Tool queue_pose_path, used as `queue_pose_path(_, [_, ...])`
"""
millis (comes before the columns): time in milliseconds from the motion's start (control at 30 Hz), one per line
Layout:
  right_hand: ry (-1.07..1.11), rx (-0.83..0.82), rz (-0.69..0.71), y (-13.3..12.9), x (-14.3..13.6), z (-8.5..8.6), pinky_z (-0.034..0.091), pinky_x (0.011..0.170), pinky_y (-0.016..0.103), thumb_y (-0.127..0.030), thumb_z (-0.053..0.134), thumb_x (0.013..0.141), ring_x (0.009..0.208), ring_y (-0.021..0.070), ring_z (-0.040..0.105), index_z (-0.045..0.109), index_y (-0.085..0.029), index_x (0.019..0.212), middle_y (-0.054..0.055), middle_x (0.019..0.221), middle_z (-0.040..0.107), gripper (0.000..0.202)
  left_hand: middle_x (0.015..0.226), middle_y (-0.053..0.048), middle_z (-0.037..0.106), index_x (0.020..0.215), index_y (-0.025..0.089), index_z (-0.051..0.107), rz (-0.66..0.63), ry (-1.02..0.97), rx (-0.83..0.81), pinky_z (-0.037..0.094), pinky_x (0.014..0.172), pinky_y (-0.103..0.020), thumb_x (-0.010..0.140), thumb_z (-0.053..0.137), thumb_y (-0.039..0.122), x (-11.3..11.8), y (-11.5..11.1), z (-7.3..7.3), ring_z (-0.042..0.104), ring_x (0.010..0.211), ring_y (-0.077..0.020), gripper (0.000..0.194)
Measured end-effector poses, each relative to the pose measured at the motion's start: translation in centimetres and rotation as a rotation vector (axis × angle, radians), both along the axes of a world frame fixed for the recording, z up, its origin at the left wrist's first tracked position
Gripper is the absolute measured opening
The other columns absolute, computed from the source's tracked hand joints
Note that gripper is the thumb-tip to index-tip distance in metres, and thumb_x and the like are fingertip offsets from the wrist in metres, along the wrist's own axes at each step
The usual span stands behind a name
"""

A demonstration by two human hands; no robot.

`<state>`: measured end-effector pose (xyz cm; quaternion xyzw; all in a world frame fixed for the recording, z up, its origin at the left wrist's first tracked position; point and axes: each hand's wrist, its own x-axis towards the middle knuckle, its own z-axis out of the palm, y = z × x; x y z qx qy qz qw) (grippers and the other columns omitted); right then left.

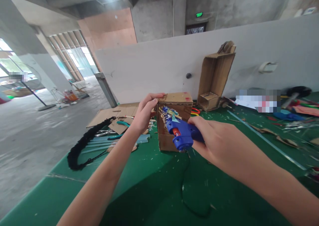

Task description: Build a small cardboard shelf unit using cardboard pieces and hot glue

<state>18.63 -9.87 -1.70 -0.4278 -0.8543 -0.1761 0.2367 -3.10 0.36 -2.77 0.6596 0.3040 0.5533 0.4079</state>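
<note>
Holding glue gun (183,134) in right hand (211,138), closed around the handle. Pointing glue gun away and leftward, nose in front of box (165,141); cannot tell whether touching. Note pale, crusted clumps about the nose. Note also dark cable (183,186) running over table (144,196), below glue gun.

Touching box at upper left corner with left hand (145,114), index finger over the top; cannot tell whether gripping or only resting. Box: upright on table, near middle of view, brown front partly hidden by glue gun.

Behind box, to the right: carton (218,73), upright, open-fronted, near wall (154,63). Just beside box, on the right: red and yellow loops (195,111). Left of box, past left forearm: teal-handled pliers (123,123), pale-blue strips (143,138), flat cardboard (104,115) and curved black braid (74,153).
</note>
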Motion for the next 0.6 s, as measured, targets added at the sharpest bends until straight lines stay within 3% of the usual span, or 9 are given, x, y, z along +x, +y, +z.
queue_pose_path(333, [0.002, -0.038, -0.015, -0.33, 0.29, 0.03, 0.038, 0.047, 0.029, -0.023, 0.051, 0.086, 0.059, 0.0219, 0.065, 0.051, -0.017, 0.097, 0.005, 0.073, 0.067, 0.013, 0.136, -0.003, 0.054, 0.108, 0.024, 0.059, 0.021, 0.019, 0.001, 0.05, 0.069, -0.03, 0.086, 0.048, 0.042, 0.04, -0.01, 0.01, 0.053, 0.115, -0.025, 0.031])
queue_pose_path(600, [0.013, 0.025, -0.015, -0.43, 1.02, -0.36, 0.036, 0.044, 0.027, -0.017, 0.052, 0.081, 0.054, 0.0205, 0.063, 0.05, -0.016, 0.097, 0.003, 0.066, 0.065, 0.017, 0.137, -0.003, 0.053, 0.108, 0.023, 0.058, 0.044, 0.054, -0.007, 0.05, 0.069, -0.031, 0.087, 0.047, 0.043, 0.02, -0.16, 0.18, 0.052, 0.116, -0.0262, 0.031])
